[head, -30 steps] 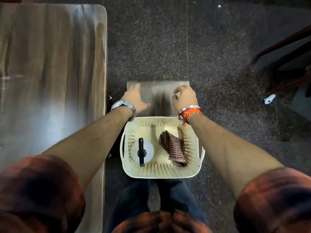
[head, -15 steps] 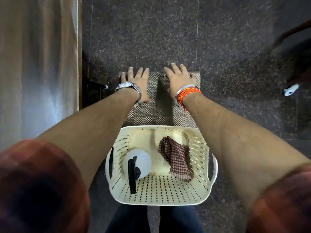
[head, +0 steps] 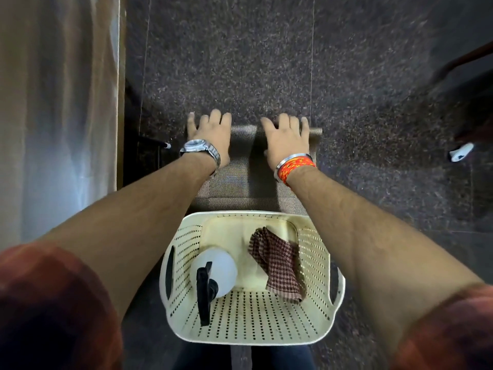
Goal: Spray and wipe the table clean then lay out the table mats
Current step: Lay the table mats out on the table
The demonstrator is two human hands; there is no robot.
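Grey woven table mats lie stacked on the dark floor just beyond a cream perforated basket. Both my hands rest on the mats' far edge with the fingers curled over it: my left hand, with a watch, at the left corner, my right hand, with an orange band, towards the right. In the basket stand a white spray bottle with a black trigger and a folded checked cloth. The wooden table runs along the left side.
The floor is dark speckled stone. A small white object lies on it at the right. Dark furniture stands at the upper right. My legs are under the basket's near rim.
My hands slid forward over the mats from their near part to the far edge. The view dropped closer, so the basket and mats look larger.
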